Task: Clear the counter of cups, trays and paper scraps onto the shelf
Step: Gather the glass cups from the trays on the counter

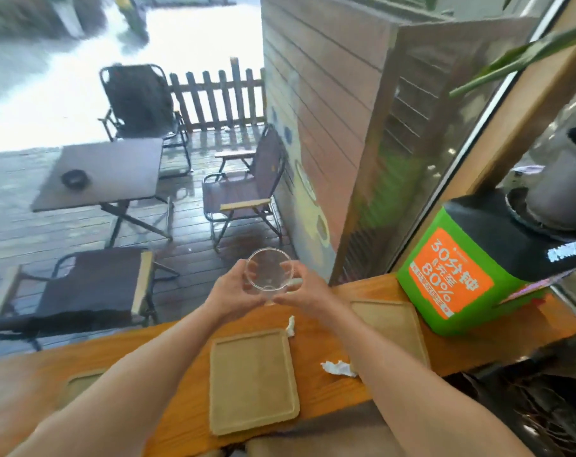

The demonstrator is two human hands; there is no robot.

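Above the counter point(319, 400), left hand point(232, 293) and right hand point(309, 293) are gripping a clear glass cup point(269, 273).
Looks like cup-clearing is happening; trays point(252, 379) and scraps point(337, 367) below the grip are waiting, so it's probably heading shelfward next.

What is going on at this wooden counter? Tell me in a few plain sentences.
A person grips a clear glass cup between the left hand and right hand, near the far edge of the wooden counter. Not yet cleared: a left tray, middle tray, right tray, a far paper scrap and a near paper scrap.
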